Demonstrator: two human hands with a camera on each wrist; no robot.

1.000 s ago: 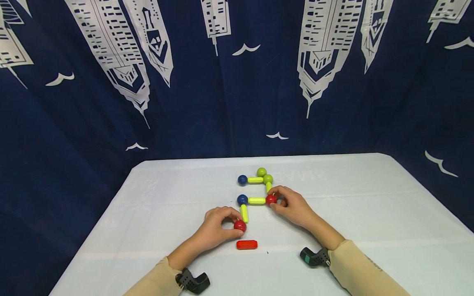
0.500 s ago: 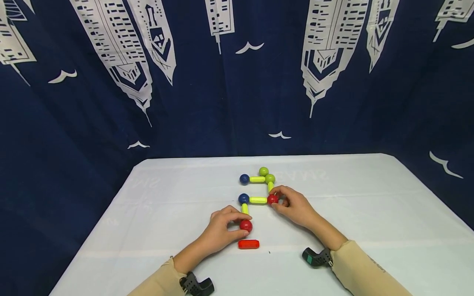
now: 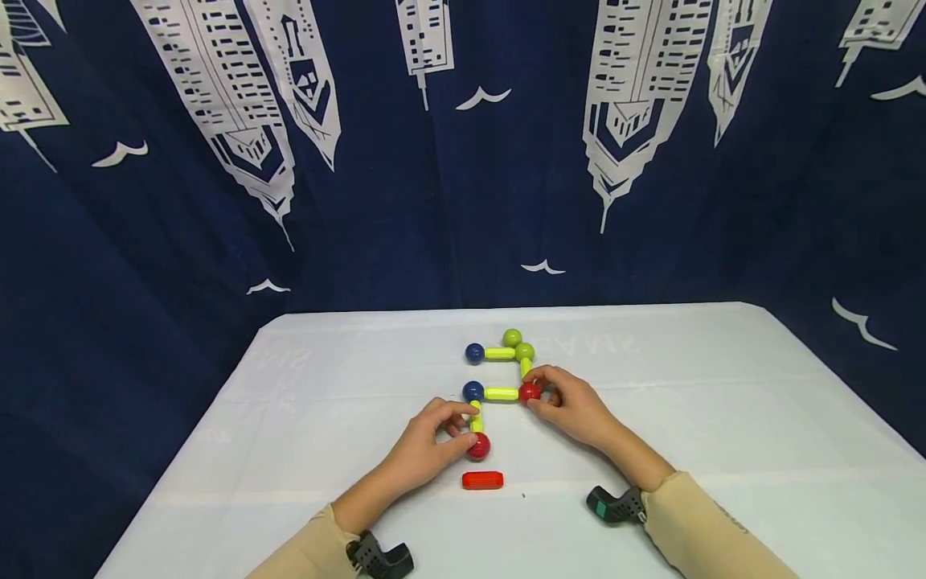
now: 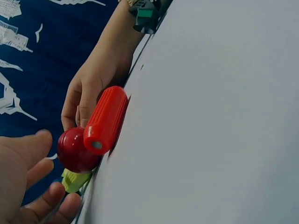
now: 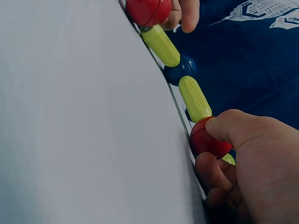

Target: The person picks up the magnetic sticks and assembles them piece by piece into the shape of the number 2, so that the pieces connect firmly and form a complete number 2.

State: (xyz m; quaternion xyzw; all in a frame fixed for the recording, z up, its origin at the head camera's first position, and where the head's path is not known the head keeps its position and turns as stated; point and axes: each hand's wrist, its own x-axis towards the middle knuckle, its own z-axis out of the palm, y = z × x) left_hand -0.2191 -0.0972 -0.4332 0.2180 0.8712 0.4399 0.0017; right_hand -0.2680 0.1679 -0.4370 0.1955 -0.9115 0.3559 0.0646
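Observation:
On the white table lies a zigzag chain of magnetic balls and yellow-green magnetic sticks. My right hand (image 3: 575,406) pinches the red ball (image 5: 209,138) at the chain's right bend, thumb on one side and fingertips on the other. A stick (image 3: 501,393) runs from it to a blue ball (image 3: 473,391). From there another stick (image 3: 476,420) reaches toward me to a second red ball (image 3: 479,446). Beside that ball is my left hand (image 3: 427,446), fingers spread; in the left wrist view they stand apart from the ball. A loose red stick (image 3: 482,480) lies in front.
At the chain's far end, one stick (image 3: 499,353) joins a blue ball (image 3: 474,353) to a green ball (image 3: 524,351). Another green ball (image 3: 512,337) touches that one. A dark blue patterned curtain (image 3: 448,201) hangs behind the table (image 3: 347,362).
My left hand has brought the near red ball rightward to the end of the stick and loosened its fingers from it. My right hand keeps its pinch in the same place.

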